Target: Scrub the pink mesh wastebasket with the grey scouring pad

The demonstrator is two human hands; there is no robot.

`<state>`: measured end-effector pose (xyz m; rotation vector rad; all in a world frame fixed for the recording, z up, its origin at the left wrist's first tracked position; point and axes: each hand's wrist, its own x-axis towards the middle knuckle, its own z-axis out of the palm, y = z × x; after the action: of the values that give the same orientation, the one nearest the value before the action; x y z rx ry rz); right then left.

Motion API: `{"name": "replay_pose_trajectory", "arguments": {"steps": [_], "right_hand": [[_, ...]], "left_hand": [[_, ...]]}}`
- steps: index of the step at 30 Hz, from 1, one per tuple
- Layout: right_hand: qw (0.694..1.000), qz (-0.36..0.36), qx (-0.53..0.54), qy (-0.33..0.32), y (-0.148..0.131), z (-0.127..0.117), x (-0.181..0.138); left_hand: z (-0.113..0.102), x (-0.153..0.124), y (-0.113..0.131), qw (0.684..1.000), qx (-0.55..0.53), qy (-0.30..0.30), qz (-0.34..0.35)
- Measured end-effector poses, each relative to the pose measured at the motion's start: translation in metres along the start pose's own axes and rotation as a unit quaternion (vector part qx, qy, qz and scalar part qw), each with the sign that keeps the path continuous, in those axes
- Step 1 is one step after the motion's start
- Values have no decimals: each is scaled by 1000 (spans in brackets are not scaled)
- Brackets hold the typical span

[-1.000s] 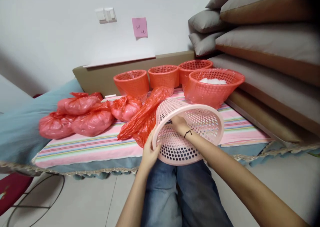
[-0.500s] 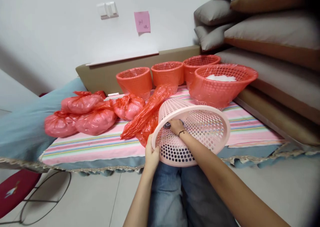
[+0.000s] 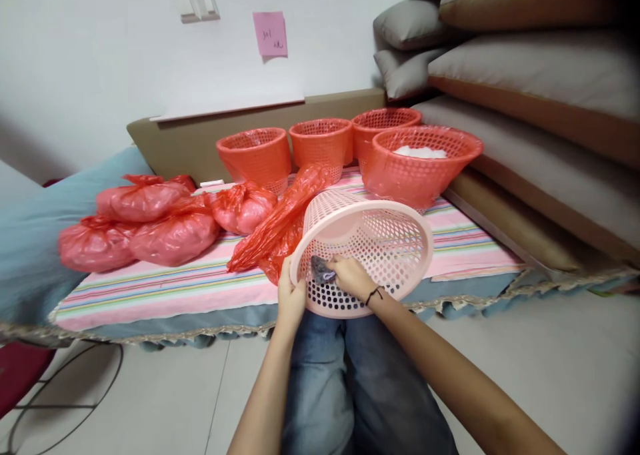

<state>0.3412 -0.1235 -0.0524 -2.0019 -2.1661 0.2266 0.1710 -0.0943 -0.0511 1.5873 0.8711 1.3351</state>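
Observation:
A pale pink perforated basket (image 3: 380, 241) lies tilted toward me on my lap, at the bed's edge. My left hand (image 3: 290, 299) grips its near rim, fingers curled round it. My right hand (image 3: 350, 276) is inside the basket, closed on a small dark grey cloth (image 3: 320, 270) pressed against the inner wall. A black band circles my right wrist. A loose red plastic bag (image 3: 280, 225) lies just left of the basket.
Several orange-red baskets (image 3: 423, 165) stand at the back of the striped bed cover (image 3: 170, 288); the nearest holds something white. Tied red bags (image 3: 165, 231) lie at left. Grey cushions (image 3: 525, 68) are stacked at right. Tiled floor lies below.
My right hand has drawn back from deep in the basket to its near wall, with the grey cloth now showing. The basket has tipped lower toward me.

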Motion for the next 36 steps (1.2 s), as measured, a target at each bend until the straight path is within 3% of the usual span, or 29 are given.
{"name": "replay_pose_trajectory", "arguments": {"steps": [8,13,17,25,30,33,36], "right_hand": [[999,-29,16,18,-24,9,-74],[995,-75,53,37,-34,18,-94],[990,-128,22,53,-35,17,-102],[980,-113,-147,-69,-13,-9,-106],[978,-118,-127,-120,-3,-31,-92],[986,-116,-70,-100,9,-43,-76],[995,-95,33,-8,24,-51,-54]], "left_hand": [[6,2,12,1000,17,10,17],[5,7,18,999,33,11,7],[1,14,27,999,44,-9,18],[-16,37,55,990,115,-52,67],[-23,39,56,987,108,-87,87],[-28,28,46,992,44,-95,74],[-28,11,30,996,31,-71,49]]}}
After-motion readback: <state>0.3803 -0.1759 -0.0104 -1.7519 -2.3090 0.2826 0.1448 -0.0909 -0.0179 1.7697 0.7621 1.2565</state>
